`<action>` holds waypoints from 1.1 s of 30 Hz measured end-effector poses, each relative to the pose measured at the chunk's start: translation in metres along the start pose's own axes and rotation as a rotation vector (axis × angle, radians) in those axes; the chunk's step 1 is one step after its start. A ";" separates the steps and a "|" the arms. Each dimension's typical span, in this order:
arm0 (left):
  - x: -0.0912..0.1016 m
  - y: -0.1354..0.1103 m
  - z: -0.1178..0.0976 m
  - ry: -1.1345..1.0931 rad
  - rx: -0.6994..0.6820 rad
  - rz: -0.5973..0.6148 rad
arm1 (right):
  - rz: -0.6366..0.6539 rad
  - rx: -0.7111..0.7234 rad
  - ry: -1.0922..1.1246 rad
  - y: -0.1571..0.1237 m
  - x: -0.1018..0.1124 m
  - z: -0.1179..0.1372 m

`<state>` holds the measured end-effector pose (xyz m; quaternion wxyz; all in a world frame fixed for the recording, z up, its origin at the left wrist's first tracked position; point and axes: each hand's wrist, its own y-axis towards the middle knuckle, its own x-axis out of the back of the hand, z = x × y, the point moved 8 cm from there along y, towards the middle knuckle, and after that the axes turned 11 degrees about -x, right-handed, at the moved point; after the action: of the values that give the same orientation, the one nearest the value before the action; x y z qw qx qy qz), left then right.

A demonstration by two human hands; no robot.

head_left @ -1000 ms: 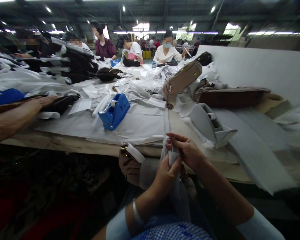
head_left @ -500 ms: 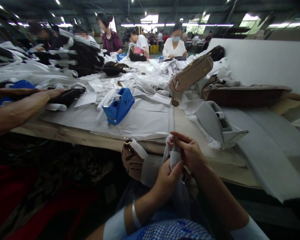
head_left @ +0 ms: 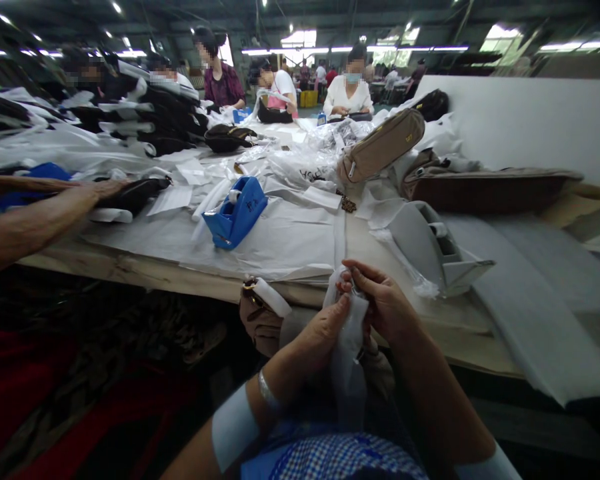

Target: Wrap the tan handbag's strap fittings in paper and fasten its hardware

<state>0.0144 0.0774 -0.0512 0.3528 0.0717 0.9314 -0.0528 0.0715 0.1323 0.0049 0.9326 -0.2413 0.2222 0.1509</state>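
A strip of thin white wrapping material (head_left: pixel 351 343) hangs down between my hands at the table's front edge. My left hand (head_left: pixel 325 330) is closed on its left side, fingers partly hidden behind it. My right hand (head_left: pixel 386 297) pinches its upper end, thumb and forefinger together near the tips of the left fingers. Below the table edge, a taupe bag (head_left: pixel 263 323) with a gold-coloured ring rests by my lap, a white wrapped piece on its top. More taupe fabric (head_left: pixel 379 373) shows under my right hand.
On the table stand a blue tape dispenser (head_left: pixel 236 213) and a grey one (head_left: pixel 425 243). Taupe bags (head_left: pixel 384 145) lie at the back right, a stack of black bags (head_left: pixel 165 120) at the back left. A co-worker's hands (head_left: pixel 87 197) press a black bag at left.
My left hand has shifted slightly up and left, its fingers now near the right fingertips. The white strip's folded end has swung to the right and hangs more openly.
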 end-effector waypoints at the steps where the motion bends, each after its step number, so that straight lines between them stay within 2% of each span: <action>1: -0.001 0.000 0.000 0.031 -0.007 0.011 | -0.005 0.006 0.011 0.000 0.001 0.000; 3: -0.004 -0.001 -0.002 0.145 -0.047 0.052 | -0.023 0.038 0.037 -0.001 0.004 0.001; 5: -0.006 -0.004 -0.009 0.312 -0.144 0.078 | -0.039 0.071 0.050 -0.001 0.006 0.000; 9: -0.006 -0.016 -0.019 0.644 -0.353 0.029 | -0.057 0.141 0.033 -0.003 0.006 -0.001; 13: 0.004 -0.029 -0.013 0.905 -0.349 -0.133 | -0.102 0.185 0.032 -0.004 0.007 -0.003; 15: 0.006 -0.033 -0.009 0.942 -0.338 -0.178 | -0.133 0.188 0.028 -0.003 0.009 -0.004; 21: -0.005 -0.037 -0.008 0.674 -0.363 -0.048 | -0.132 0.182 0.075 0.000 0.013 -0.006; 26: -0.006 -0.029 -0.017 0.441 -0.177 0.112 | 0.045 0.084 0.074 0.004 0.006 -0.003; 28: -0.004 -0.020 -0.022 0.339 -0.106 0.092 | 0.099 0.042 0.038 0.005 0.005 -0.002; 30: -0.004 -0.010 -0.027 0.222 -0.094 0.032 | 0.118 0.015 -0.003 0.005 0.006 -0.003; 33: -0.011 0.002 -0.019 0.114 -0.076 -0.004 | 0.093 -0.012 -0.054 0.005 0.006 -0.004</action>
<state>0.0104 0.0808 -0.0292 0.3013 0.0592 0.9516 -0.0140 0.0736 0.1351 -0.0033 0.9287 -0.2319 0.2070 0.2020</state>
